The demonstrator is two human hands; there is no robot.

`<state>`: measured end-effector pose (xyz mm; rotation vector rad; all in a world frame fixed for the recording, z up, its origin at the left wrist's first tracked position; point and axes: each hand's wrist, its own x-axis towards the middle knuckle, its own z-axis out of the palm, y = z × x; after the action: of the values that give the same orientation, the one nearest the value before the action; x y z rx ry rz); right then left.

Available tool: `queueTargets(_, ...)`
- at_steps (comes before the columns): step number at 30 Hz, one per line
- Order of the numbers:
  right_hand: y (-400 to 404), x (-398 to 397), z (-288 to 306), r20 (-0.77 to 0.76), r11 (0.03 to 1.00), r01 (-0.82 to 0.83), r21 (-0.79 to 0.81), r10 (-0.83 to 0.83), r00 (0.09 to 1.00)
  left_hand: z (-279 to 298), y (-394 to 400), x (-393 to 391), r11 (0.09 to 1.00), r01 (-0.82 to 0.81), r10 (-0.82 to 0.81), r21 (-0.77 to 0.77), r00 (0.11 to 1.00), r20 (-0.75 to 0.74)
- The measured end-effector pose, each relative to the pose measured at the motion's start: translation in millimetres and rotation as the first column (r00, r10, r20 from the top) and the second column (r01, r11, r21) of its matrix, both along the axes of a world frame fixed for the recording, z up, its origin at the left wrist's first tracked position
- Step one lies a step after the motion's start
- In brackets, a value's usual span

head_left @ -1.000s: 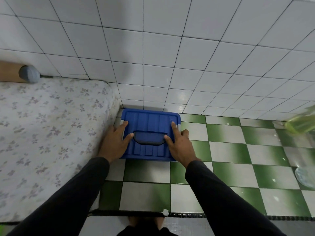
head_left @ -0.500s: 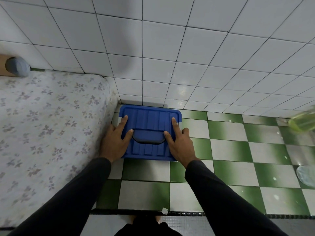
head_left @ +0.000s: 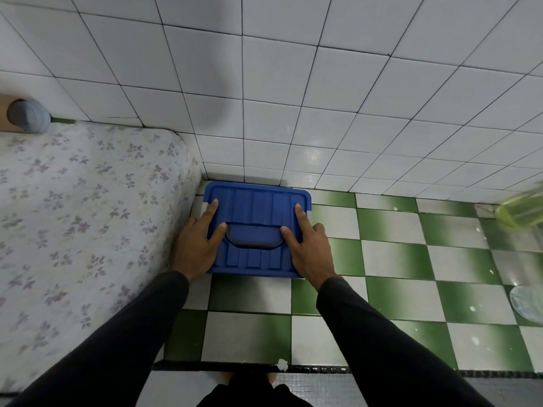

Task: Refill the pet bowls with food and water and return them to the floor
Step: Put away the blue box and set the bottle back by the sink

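Note:
A blue plastic container (head_left: pixel 258 207) with a ribbed lid and a dark handle (head_left: pixel 254 237) sits on the floor in the corner between the mattress and the tiled wall. My left hand (head_left: pixel 195 245) lies on the lid's left side, index finger and thumb straight on top, the other fingers hidden over the edge. My right hand (head_left: pixel 308 245) mirrors it on the right side, with its outer fingers curled over the lid's edge. Both thumbs touch the ends of the handle. At the far right a pale translucent bowl-like thing (head_left: pixel 529 301) lies on the floor, cut off by the frame.
A floral mattress (head_left: pixel 88 215) fills the left side, tight against the container. A blurred yellow-green bottle (head_left: pixel 520 211) stands at the right edge by the wall. Green and white floor tiles (head_left: pixel 396 259) lie between. A grey round object (head_left: pixel 28 116) sits at the far left.
Both hands stay on the container's lid and the container keeps its place in the corner. Only the view has shifted slightly.

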<state>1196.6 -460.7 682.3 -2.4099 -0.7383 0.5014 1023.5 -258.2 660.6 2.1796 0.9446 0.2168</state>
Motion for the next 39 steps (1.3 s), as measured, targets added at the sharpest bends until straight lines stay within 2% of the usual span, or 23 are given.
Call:
queueTargets(12, -10.6, -4.7, 21.1, 0.016, 0.998, -0.003, 0.056, 0.002, 1.0, 15.1, -11.0, -6.3, 0.997, -0.005, 0.001, 0.072, 0.998, 0.062)
queueTargets(24, -43.3, -27.8, 47.1, 0.012, 0.994, 0.009, 0.112, -0.011, 1.0, 52.5, -54.6, -32.0, 0.985, -0.059, 0.039, 0.163, 0.991, 0.126)
queueTargets(36, -92.3, -91.8, 66.3, 0.067, 0.994, 0.045, 0.103, -0.052, 0.996, 79.0, -104.3, -88.9, 0.993, -0.072, 0.053, 0.089, 0.979, 0.195)
queueTargets(39, -107.4, -116.3, 69.6, 0.08, 0.994, 0.058, 0.091, -0.065, 0.995, 82.0, -116.1, -112.2, 0.992, -0.043, 0.019, 0.118, 0.979, 0.203)
